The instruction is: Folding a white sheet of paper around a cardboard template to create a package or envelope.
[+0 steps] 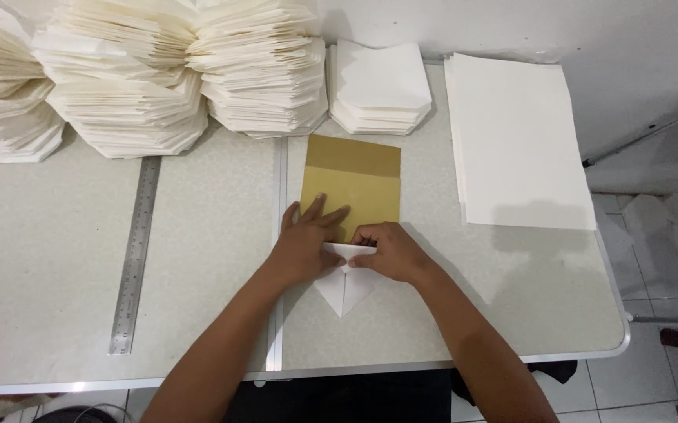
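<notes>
A white sheet of paper (pixel 344 291), folded to a point toward me, lies on the grey table (pixel 213 235). It partly covers a tan cardboard piece (pixel 355 176). My left hand (pixel 308 239) lies flat with fingers spread, pressing the paper's upper left and the cardboard. My right hand (pixel 386 251) has its fingers curled and pinches the paper's folded top edge. The upper part of the paper is hidden under both hands.
A stack of flat white sheets (pixel 515 137) lies at the right. A small pile of folded white papers (pixel 380 86) and tall piles of them (pixel 135 70) line the back. A steel ruler (pixel 135 254) lies at the left. The table edge (pixel 617 313) ends at the right.
</notes>
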